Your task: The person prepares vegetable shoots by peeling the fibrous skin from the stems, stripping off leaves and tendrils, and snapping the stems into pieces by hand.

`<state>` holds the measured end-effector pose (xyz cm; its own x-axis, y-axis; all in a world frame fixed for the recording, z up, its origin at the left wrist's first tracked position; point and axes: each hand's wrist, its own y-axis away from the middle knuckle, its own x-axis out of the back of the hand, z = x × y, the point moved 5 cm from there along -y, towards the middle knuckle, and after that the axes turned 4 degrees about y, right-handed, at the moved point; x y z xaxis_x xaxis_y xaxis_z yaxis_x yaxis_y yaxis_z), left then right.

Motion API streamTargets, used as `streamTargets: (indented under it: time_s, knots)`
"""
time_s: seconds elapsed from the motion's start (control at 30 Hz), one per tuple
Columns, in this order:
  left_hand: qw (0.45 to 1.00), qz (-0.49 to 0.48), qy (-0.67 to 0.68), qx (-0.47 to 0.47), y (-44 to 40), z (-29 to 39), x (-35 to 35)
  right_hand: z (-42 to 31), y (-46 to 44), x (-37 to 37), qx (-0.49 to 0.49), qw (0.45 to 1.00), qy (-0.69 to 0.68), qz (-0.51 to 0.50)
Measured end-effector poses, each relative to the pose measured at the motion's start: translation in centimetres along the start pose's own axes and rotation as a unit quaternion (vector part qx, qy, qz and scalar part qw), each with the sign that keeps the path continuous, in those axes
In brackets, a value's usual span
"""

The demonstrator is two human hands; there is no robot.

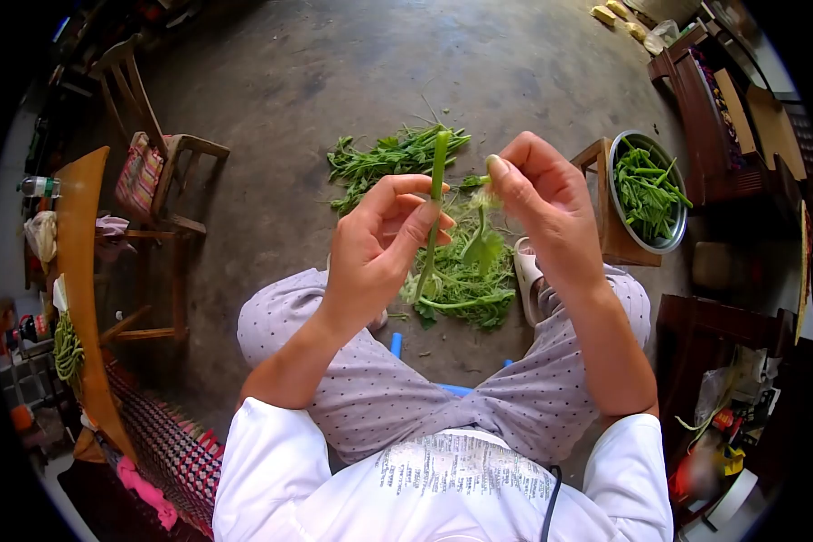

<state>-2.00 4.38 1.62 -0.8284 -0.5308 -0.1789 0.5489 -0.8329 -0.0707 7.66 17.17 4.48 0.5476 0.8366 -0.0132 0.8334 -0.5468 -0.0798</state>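
My left hand (379, 230) is closed around a long green stem (439, 163), held nearly upright between thumb and fingers. Just to the right, my right hand (551, 203) pinches a leafy strip of greens (483, 244) with pale, hairy fibres, its leaf hanging down. Whether that strip is still joined to the stem I cannot tell. Below both hands, on the floor between my feet, lies a loose heap of leaves and curly tendrils (483, 294). Farther off is a second pile of leafy green stems (397, 154).
At the right, a metal bowl (659, 247) of green stem pieces (643, 190) rests on a wooden stool (625, 246). A wooden chair (194, 144) with a striped cushion and a wooden table (90, 298) stand to the left. Dark wooden furniture (709, 117) lines the right side.
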Motion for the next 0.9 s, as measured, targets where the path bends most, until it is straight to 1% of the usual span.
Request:
streamTargets:
  time_s: [0.07,0.1,0.17,0.2,0.27,0.3,0.33,0.37,0.4,0.47,0.5,0.6,0.8,0.83,0.9]
  knots:
    - [1.000,0.003,-0.012,-0.007,0.2,-0.1,0.0,-0.4,-0.2,0.1,0.021,0.999,-0.033,0.035]
    - [1.000,0.005,-0.024,-0.014,0.2,-0.2,0.0,-0.7,-0.2,0.2,0.020,0.999,-0.033,0.035]
    - [0.999,0.009,-0.044,-0.029,0.2,-0.2,0.1,-0.5,0.0,0.1,-0.064,0.993,-0.103,0.004]
    - [0.997,0.013,-0.063,-0.045,0.2,-0.1,0.2,-0.3,0.0,0.3,-0.064,0.993,-0.103,0.004]
    - [0.995,0.012,-0.089,-0.038,0.3,0.1,0.4,0.5,-0.1,0.5,-0.073,0.989,-0.127,-0.002]
    - [0.993,0.010,-0.115,-0.029,0.3,0.1,0.4,0.4,-0.1,0.5,-0.072,0.989,-0.127,-0.002]
    - [0.993,0.010,-0.115,-0.029,0.3,0.1,0.4,0.2,-0.1,0.6,-0.055,0.995,-0.088,-0.004]
    - [0.988,0.019,-0.144,-0.050,0.3,0.2,0.4,0.0,-0.1,0.6,-0.038,0.998,-0.049,-0.006]
    - [0.982,0.028,-0.173,-0.071,0.4,0.4,0.3,0.1,0.0,0.5,-0.039,0.998,-0.049,-0.005]
    - [0.980,0.034,-0.179,-0.084,0.3,0.4,0.2,0.0,0.1,0.6,-0.024,0.999,-0.028,0.010]
    - [0.977,0.041,-0.184,-0.098,0.3,0.5,0.2,0.0,0.1,0.6,-0.024,0.999,-0.029,0.011]
    - [0.972,0.046,-0.210,-0.100,0.3,0.7,0.1,-0.1,0.2,0.7,-0.019,0.999,-0.027,0.017]
    - [0.972,0.057,-0.198,-0.111,0.2,0.5,0.0,-0.3,0.2,0.6,-0.020,0.999,-0.015,0.023]
    - [0.972,0.057,-0.199,-0.111,0.1,0.4,0.1,-0.2,0.2,0.6,-0.036,0.999,-0.029,0.017]
    - [0.948,0.078,-0.256,-0.174,0.2,0.8,0.1,0.0,0.2,0.7,-0.052,0.998,-0.043,0.010]
